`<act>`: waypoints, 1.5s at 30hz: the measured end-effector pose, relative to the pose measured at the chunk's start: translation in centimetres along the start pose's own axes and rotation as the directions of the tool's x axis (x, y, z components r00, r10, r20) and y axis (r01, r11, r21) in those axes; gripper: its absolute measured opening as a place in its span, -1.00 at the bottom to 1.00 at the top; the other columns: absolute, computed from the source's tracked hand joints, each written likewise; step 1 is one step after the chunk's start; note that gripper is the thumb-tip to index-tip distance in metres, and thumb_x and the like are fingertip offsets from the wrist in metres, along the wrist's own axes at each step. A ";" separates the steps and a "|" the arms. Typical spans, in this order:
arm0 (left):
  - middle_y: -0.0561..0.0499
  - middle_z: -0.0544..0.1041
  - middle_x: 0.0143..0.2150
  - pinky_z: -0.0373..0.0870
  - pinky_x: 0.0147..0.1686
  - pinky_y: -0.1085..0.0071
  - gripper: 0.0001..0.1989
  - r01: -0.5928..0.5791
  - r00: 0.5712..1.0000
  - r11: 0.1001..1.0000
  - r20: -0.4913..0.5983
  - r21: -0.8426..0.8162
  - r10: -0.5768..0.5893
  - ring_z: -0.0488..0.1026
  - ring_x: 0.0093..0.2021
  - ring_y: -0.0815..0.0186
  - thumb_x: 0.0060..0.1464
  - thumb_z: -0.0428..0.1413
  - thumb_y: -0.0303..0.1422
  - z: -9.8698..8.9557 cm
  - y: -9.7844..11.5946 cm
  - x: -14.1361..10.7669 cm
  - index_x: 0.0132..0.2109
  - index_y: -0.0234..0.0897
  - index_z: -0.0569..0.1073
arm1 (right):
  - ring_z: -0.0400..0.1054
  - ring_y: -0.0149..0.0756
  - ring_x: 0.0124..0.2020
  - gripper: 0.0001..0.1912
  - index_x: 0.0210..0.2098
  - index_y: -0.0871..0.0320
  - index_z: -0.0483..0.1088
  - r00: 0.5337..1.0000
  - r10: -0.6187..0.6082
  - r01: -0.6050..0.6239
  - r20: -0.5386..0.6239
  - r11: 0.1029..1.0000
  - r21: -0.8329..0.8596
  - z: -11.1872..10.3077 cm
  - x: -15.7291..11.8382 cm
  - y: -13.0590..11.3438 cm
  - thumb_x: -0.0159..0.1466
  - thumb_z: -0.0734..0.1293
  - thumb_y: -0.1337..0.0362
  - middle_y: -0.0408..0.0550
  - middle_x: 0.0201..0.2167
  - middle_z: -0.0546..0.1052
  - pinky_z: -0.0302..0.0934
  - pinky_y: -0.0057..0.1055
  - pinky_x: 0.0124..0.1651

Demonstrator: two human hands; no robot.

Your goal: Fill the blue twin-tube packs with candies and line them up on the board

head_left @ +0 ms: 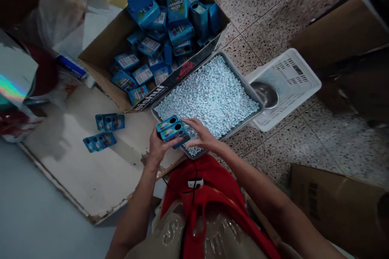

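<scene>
The left hand (158, 145) is closed round two small blue cardboard boxes (174, 128) with round black holes — held over the near edge of the grey metal tray (259, 110) of pale-blue pellets (209, 93). The right hand (200, 134) curves half-open against their other side — thumb and fingers apart.

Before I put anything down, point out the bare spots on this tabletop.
The tabletop looks bare in two patches: between the loose blue boxes and the left forearm, and from those boxes to the near edge. It's crowded beyond, where a carton full of blue boxes sits against the pellet-filled tray.
</scene>
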State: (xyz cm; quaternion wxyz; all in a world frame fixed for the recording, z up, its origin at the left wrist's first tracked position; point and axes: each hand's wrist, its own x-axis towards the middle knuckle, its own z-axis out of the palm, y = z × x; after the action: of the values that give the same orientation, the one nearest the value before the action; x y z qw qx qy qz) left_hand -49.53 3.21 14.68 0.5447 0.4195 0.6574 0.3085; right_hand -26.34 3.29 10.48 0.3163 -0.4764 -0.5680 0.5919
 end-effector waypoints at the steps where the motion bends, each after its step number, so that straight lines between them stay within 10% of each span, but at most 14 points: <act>1: -0.04 0.65 -0.08 0.64 -0.04 0.16 -0.25 -0.026 1.000 0.996 -0.010 0.089 0.027 0.64 -0.09 0.09 -0.31 0.57 -0.10 -0.6 0.1 0.5 0.01 -0.19 0.46 | 0.38 0.06 0.28 -0.19 0.27 0.02 0.46 0.993 -0.001 -0.007 -0.120 0.998 -0.064 -1.0 0.1 0.4 0.22 0.45 -0.32 0.16 0.23 0.51 0.22 0.04 0.41; 6: -0.08 0.59 -0.09 0.56 0.01 0.11 -0.36 -0.194 0.981 0.752 0.114 0.630 0.158 0.58 -0.02 -0.04 -0.34 0.54 -0.18 -1.5 1.3 3.2 -0.10 -0.17 0.46 | 0.38 0.00 0.20 -0.48 -0.01 0.08 0.51 0.691 0.007 -0.255 -0.723 0.938 -0.235 -5.3 -0.1 4.4 0.48 0.08 -0.11 0.19 0.05 0.53 0.23 0.09 0.36; 11: -0.15 0.60 -0.07 0.50 -0.19 0.17 -0.57 -0.199 0.970 0.423 0.239 0.884 -0.043 0.58 -0.04 -0.11 -0.13 0.40 -0.22 1.1 2.6 3.0 -0.11 -0.17 0.47 | 0.26 -0.01 0.41 -0.45 0.28 0.07 0.40 0.748 -0.063 -0.307 -0.660 0.850 -0.428 -4.3 1.1 8.1 0.50 0.08 -0.03 0.21 0.31 0.43 0.09 0.15 0.47; 17: -0.19 0.59 0.12 0.50 -0.11 0.14 -0.51 -0.218 0.953 0.266 0.263 0.939 -0.148 0.56 0.10 -0.14 -0.08 0.36 -0.25 4.3 4.0 4.2 0.02 -0.21 0.47 | 0.33 0.03 0.31 -0.50 0.23 0.06 0.49 0.809 -0.126 -0.288 -0.575 0.767 -0.573 -3.4 4.1 8.2 0.47 0.23 -0.06 0.19 0.27 0.44 0.19 0.05 0.41; 26: -0.18 0.62 0.00 0.46 -0.12 0.13 -0.48 -0.249 0.955 0.309 0.285 0.918 -0.078 0.59 -0.01 -0.10 -0.17 0.47 -0.20 8.9 6.1 7.0 -0.06 -0.18 0.50 | 0.54 -0.08 -0.07 -0.59 -0.27 0.05 0.59 0.813 0.027 -0.040 -0.581 0.999 -0.009 -3.4 5.8 6.2 0.31 0.34 -0.14 0.01 -0.21 0.66 0.38 -0.17 0.13; 33: -0.08 0.58 -0.10 0.50 -0.14 0.19 -0.40 -0.422 0.906 0.478 0.353 0.770 0.232 0.56 -0.09 -0.01 -0.28 0.53 -0.25 8.0 5.5 7.2 -0.08 -0.18 0.46 | 0.53 -0.19 -0.26 -0.50 -0.32 0.04 0.51 0.851 0.302 0.077 -0.429 0.737 0.671 -4.8 7.1 2.4 0.30 0.27 -0.25 -0.06 -0.29 0.66 0.43 -0.19 -0.12; 45: -0.01 0.57 0.04 0.55 0.02 0.25 -0.18 -0.555 0.832 0.762 0.224 0.333 0.508 0.59 0.00 0.14 -0.24 0.56 -0.27 8.0 1.5 8.9 0.16 -0.19 0.41 | 0.53 -0.15 -0.25 -0.46 -0.34 -0.02 0.44 0.858 0.250 0.170 -0.449 0.686 0.707 -8.0 8.3 -4.3 0.34 0.24 -0.35 -0.03 -0.34 0.60 0.50 -0.13 -0.21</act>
State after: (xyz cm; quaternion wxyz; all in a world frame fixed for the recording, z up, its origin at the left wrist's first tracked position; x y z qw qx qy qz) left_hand -41.92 11.41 10.16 0.3798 0.7050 0.5244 0.2894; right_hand -22.53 14.55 13.72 0.6037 -0.4638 -0.1703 0.6257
